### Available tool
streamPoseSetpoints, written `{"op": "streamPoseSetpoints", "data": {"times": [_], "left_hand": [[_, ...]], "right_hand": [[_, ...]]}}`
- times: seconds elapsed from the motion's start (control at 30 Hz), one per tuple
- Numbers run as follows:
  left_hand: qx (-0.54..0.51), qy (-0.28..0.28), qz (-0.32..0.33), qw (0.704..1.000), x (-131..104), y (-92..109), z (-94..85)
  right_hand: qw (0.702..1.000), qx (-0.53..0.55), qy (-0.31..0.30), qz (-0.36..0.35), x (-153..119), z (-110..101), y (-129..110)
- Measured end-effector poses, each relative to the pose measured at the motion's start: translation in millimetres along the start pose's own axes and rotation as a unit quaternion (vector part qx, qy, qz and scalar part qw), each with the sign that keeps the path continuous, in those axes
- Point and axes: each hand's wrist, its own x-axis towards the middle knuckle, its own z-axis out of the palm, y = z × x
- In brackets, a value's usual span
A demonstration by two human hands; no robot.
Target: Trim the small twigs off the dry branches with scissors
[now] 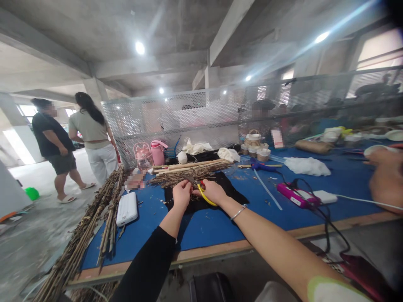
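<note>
My right hand (214, 193) is wrapped round yellow-handled pruning shears (208, 200), whose dark blades point left towards my other hand. Close beside the blades, my left hand (181, 196) has its fingers pinched together; what lies between them is too small to make out. Both hands are over a black cloth (234, 191) spread on the blue table. Just beyond them lies a pile of thin brown twigs (171, 178), with small broken bits scattered about. Several paler sticks (192, 167) rest across the back of the pile.
Long bundled twigs (91, 222) hang over the table's left edge near a white power bank (127, 209). Right of my hands are a blue glue gun (260, 166) and a magenta device (294, 195) with cables. A co-worker's arm (385, 180) is far right. Two people stand left.
</note>
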Motion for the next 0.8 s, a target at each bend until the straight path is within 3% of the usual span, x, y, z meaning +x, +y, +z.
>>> {"op": "streamPoseSetpoints", "data": {"times": [0.17,0.8], "left_hand": [[-0.077,-0.013,-0.041,0.996,-1.5,5.6,3.0],[-0.058,-0.008,-0.043,0.997,-4.5,7.0,4.4]], "right_hand": [[1.0,0.007,0.015,-0.006,-1.7,0.3,-2.2],[0.998,0.038,0.024,-0.043,-5.0,-0.2,-3.8]]}}
